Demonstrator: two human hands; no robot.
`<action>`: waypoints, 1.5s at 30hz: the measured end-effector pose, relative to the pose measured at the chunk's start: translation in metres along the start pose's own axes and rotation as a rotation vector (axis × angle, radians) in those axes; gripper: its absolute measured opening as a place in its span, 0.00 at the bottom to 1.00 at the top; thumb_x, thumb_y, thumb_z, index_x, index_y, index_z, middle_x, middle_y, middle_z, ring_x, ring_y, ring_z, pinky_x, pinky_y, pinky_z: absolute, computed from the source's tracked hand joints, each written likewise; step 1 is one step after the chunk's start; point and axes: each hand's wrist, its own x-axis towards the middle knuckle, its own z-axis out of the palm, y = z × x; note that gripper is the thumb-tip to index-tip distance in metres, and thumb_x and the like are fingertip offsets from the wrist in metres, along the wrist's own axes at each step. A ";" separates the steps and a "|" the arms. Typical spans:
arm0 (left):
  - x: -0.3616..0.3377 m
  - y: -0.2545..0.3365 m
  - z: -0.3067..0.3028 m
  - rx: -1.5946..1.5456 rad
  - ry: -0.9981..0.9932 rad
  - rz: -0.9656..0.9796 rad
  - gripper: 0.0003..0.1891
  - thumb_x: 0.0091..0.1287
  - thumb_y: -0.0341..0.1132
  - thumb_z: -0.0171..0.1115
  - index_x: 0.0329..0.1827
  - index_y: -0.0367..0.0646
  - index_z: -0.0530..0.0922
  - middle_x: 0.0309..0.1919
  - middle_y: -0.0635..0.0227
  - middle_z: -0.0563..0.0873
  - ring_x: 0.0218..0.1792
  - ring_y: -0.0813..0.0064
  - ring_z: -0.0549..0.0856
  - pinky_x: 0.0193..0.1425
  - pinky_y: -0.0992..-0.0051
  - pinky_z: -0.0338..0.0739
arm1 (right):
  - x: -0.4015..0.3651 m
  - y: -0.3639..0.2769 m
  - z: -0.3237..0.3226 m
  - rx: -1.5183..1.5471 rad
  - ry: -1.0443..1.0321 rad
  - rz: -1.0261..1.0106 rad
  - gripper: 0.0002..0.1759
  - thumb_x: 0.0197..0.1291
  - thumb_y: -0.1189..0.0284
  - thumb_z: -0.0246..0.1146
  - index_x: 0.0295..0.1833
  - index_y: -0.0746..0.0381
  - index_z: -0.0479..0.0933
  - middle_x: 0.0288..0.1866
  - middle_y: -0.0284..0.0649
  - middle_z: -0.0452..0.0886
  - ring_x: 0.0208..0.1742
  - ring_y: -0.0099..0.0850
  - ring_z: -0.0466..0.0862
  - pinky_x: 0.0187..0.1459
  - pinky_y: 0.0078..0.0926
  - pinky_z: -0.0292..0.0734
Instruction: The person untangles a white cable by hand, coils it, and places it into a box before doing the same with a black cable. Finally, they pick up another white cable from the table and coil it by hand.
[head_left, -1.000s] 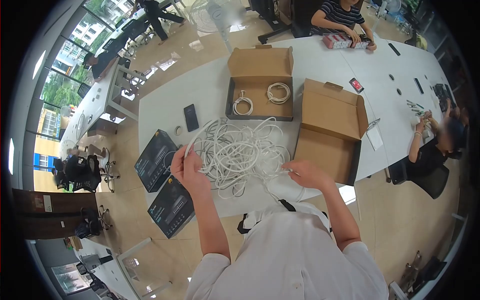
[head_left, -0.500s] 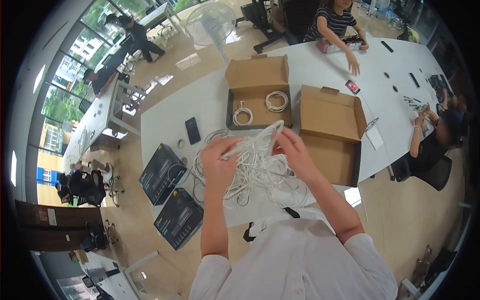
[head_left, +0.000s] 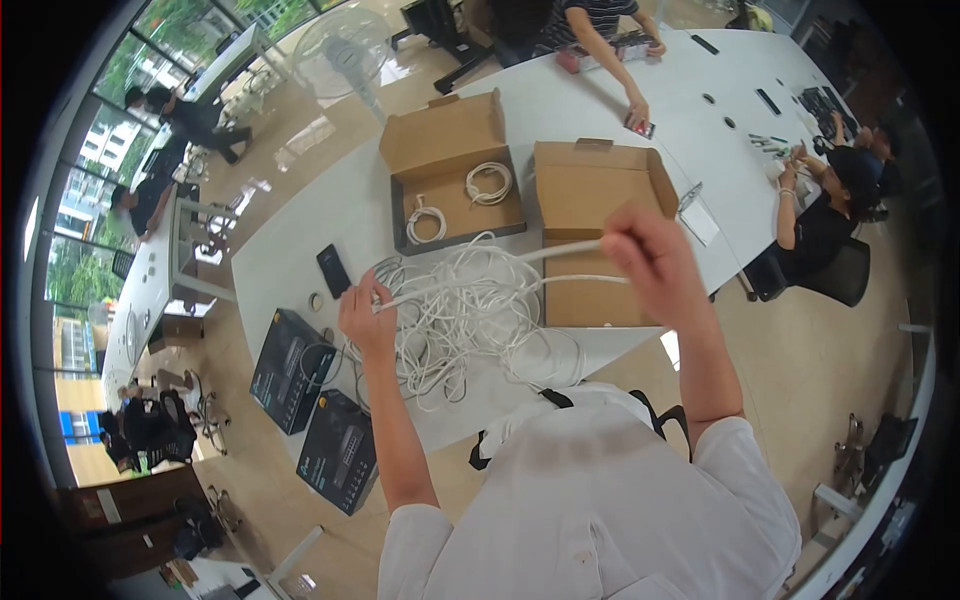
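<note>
A tangled pile of white cables (head_left: 465, 325) lies on the table in front of me. My left hand (head_left: 368, 312) is closed on a white cable at the pile's left side. From there the white cable (head_left: 450, 285) stretches over the pile toward the right. My right hand (head_left: 652, 258), a little blurred, is closed on a white cable above the right-hand open cardboard box (head_left: 590, 305). Another open cardboard box (head_left: 455, 190), beyond the pile, holds two coiled white cables (head_left: 488, 184).
Two dark printed boxes (head_left: 290, 370) stand at the table's left edge, near a black phone (head_left: 333, 270) and a tape roll (head_left: 316, 301). Across the table, a person's hand (head_left: 637, 110) touches a phone. Another person (head_left: 835, 200) sits at the right.
My hands have moved apart, the right one far to the right, drawing cable out over the pile. The view has shifted. Across the table, the person's hand has reached the phone.
</note>
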 end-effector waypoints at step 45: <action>0.016 0.114 -0.053 -0.709 0.316 -0.530 0.19 0.78 0.43 0.39 0.35 0.34 0.66 0.55 0.46 0.76 0.51 0.58 0.80 0.60 0.63 0.75 | -0.031 0.091 0.087 0.330 0.135 0.272 0.03 0.61 0.79 0.52 0.38 0.66 0.72 0.27 0.44 0.73 0.30 0.42 0.72 0.38 0.29 0.71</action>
